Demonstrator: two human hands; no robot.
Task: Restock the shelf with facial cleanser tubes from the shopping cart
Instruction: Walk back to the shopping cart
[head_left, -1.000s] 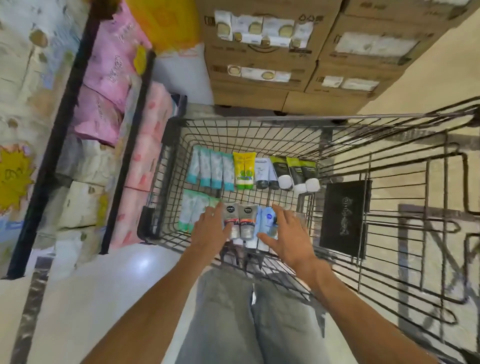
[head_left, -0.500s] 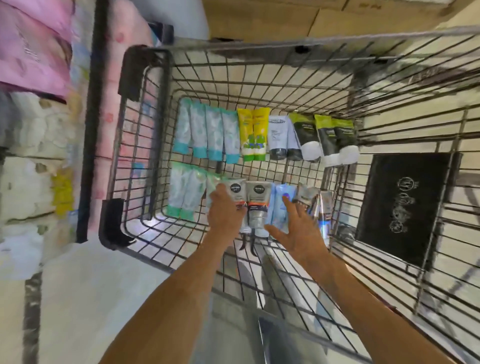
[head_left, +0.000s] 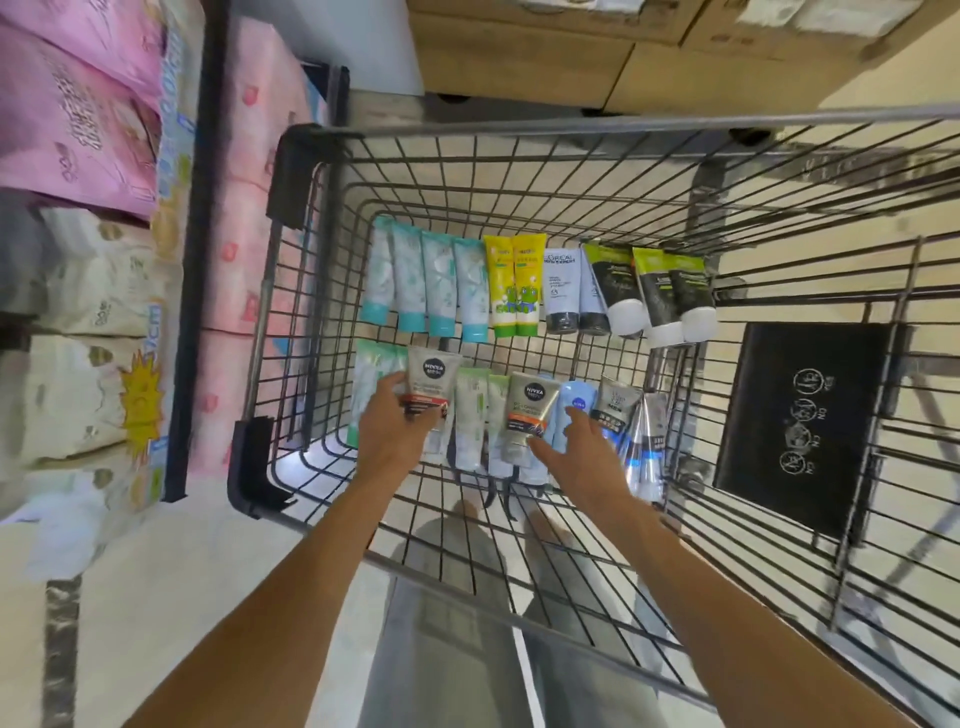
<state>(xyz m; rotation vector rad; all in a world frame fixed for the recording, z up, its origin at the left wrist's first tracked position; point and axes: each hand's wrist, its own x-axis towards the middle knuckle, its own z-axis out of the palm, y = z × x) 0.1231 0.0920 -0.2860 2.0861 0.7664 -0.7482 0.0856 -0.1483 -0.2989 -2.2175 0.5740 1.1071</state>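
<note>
Your left fingers (head_left: 395, 387) pinch grey Nivea tube (head_left: 431, 382), lifted above cart (head_left: 519, 171) floor; right hand (head_left: 582, 447) fingers spread, touching second Nivea tube (head_left: 527, 410).

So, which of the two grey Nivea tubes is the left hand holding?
The left grey Nivea tube, with the red band, lifted in the left hand; the other grey Nivea tube has an orange band.

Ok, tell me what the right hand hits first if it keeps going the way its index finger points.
Probably the light blue Nivea tube; the right hand points its forefinger at it, though contact is unclear.
</note>
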